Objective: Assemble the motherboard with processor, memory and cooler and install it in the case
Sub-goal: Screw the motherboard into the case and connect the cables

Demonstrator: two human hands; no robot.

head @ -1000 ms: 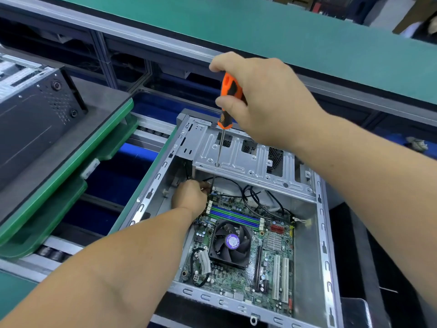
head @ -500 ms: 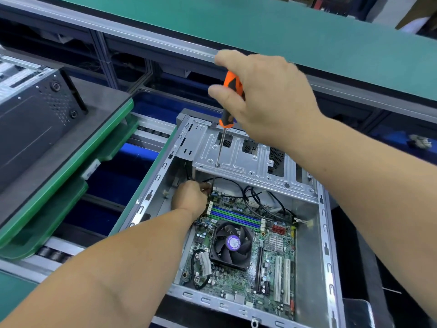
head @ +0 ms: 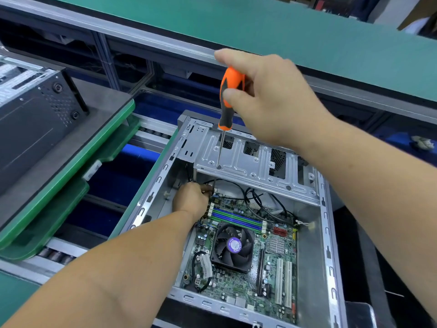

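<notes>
From the head view, your right hand (head: 272, 98) is wrapped around the orange-and-black handle of a screwdriver (head: 228, 100), thumb and fingers pinching it near the top. The tool stands nearly upright, and its thin shaft runs down through a hole in the silver drive cage (head: 255, 162) at the far end of the case (head: 327, 245). The tip itself is hidden below the cage.

Your left hand (head: 191, 201) reaches deep into the case, just under the near edge of the cage, at the far left corner of the motherboard (head: 272, 280). Its fingers are curled together around something small beside the lower part of the shaft — you cannot tell from here exactly what they pinch.

The motherboard lies flat on the floor of the open case. The cooler (head: 233, 247), a black fan with a purple hub label, sits on it left of centre. The blue and green memory slots (head: 236, 220) run just beyond the fan, between it and your left hand. Black cables (head: 260, 197) loop over the board's far edge, under the cage.

The case rests on a conveyor — to its left a green-edged tray (head: 78, 162) carries a second, dark case (head: 30, 119). A green tabletop (head: 283, 27) spans the background.
</notes>
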